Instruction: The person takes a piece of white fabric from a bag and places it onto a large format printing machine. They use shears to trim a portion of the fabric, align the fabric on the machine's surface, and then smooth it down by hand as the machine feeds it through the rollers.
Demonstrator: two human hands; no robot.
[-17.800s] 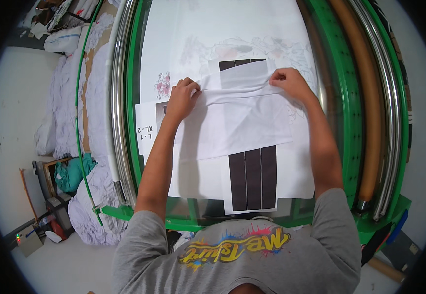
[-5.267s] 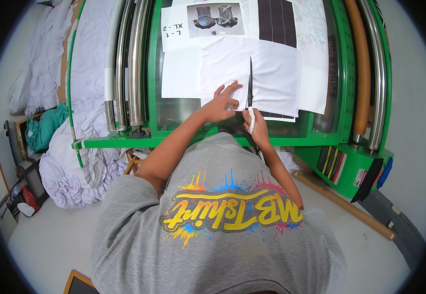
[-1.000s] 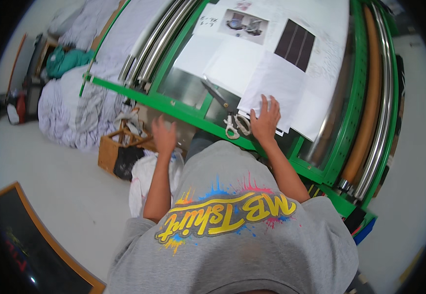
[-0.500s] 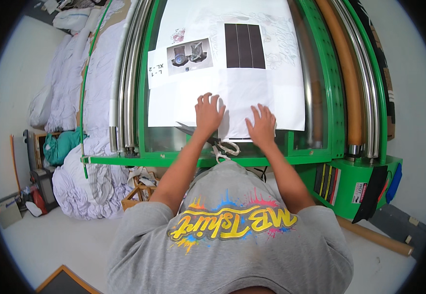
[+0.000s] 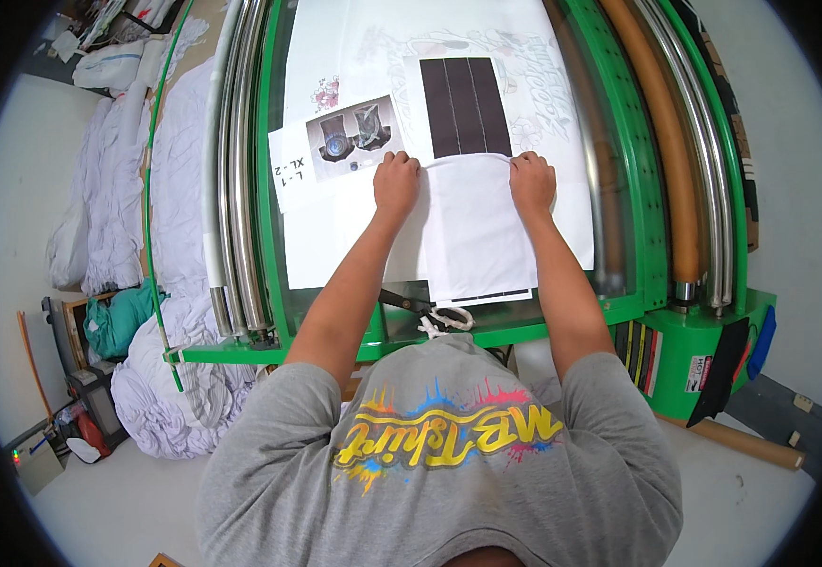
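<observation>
My left hand (image 5: 397, 180) and my right hand (image 5: 532, 180) each pinch a top corner of a white sheet (image 5: 472, 236) that lies flat on the glass bed of a green machine (image 5: 661, 265). Just beyond the sheet's top edge lies a sheet with black rectangular panels (image 5: 465, 106). To the left of my left hand lies a white paper printed with two small grey pictures (image 5: 335, 146). Scissors with white handles (image 5: 430, 310) rest on the glass near the front edge, between my forearms.
Steel rollers (image 5: 236, 189) run along the machine's left side, and an orange-brown roller (image 5: 666, 151) runs along its right. White cloth is piled on the floor at the left (image 5: 137, 227), with a teal cloth (image 5: 113, 321). A cardboard tube (image 5: 742, 442) lies on the floor at the right.
Half a second ago both hands lay flat near the sheet's lower part; now they have moved up to its top corners and grip them.
</observation>
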